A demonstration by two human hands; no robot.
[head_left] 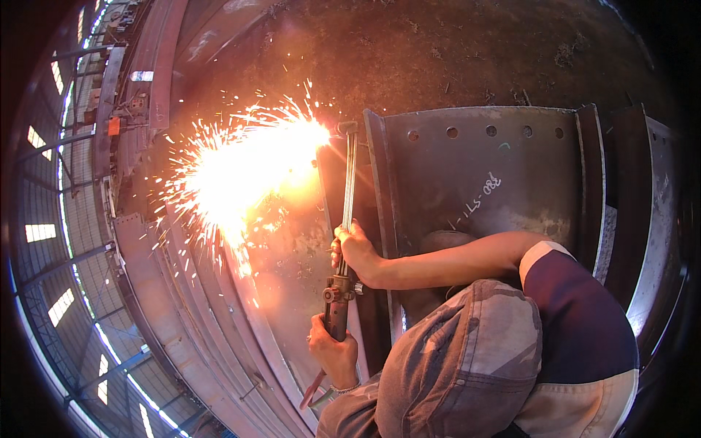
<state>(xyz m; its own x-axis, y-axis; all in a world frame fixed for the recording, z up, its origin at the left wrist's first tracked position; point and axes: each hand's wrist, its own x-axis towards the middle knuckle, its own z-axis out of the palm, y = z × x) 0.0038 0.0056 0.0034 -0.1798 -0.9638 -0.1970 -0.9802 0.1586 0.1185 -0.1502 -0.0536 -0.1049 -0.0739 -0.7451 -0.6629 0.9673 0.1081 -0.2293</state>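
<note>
Neither my left hand nor my right hand is in view. In front of me a co-worker in a patterned cap (464, 365) and a dark, light-trimmed shirt (577, 314) bends over a steel piece. Both of the co-worker's hands grip a cutting torch (336, 314). One hand (359, 257) is wrapped round its long metal tubes, and the other (336, 354) holds the handle below the valves. At the torch's angled head, bright sparks (241, 168) spray out to the left. Their glare hides the spot being burned.
A steel beam (475, 175) with a row of holes and chalk marks lies right of the torch. More steel sections (653, 197) stand farther right, and long beams (175, 321) lie at left. A reddish hose (312, 390) trails below the torch. Behind is a windowed shed wall (55, 241).
</note>
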